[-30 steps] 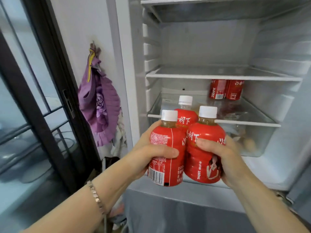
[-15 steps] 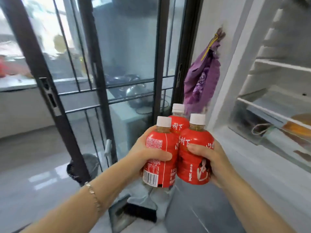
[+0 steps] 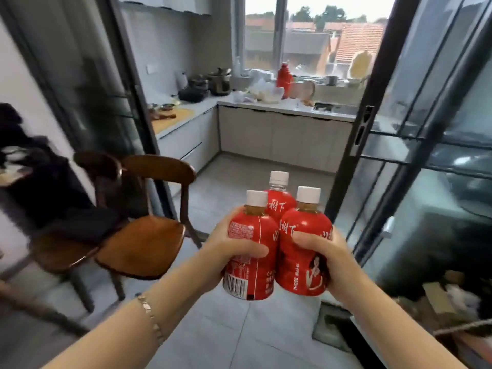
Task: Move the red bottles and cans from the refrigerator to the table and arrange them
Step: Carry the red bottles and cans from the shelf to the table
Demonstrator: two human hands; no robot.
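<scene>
Three red bottles with white caps are bunched upright in front of me, above the grey floor. My left hand (image 3: 226,251) grips the left bottle (image 3: 253,272), thumb across its label. My right hand (image 3: 327,257) grips the right bottle (image 3: 303,259). The third bottle (image 3: 279,201) stands behind, wedged between the other two; what holds it is hidden. The refrigerator and the table are out of view.
Two wooden chairs (image 3: 143,241) stand at the left, dark clothes draped on one. A black-framed glass sliding door (image 3: 372,145) is at the right. Through the doorway lies a kitchen with grey cabinets (image 3: 282,137), a cluttered counter and a window.
The view has swung left, away from the refrigerator, past the glass door to the kitchen doorway and the chairs. Both hands keep the same hold on the three bottles.
</scene>
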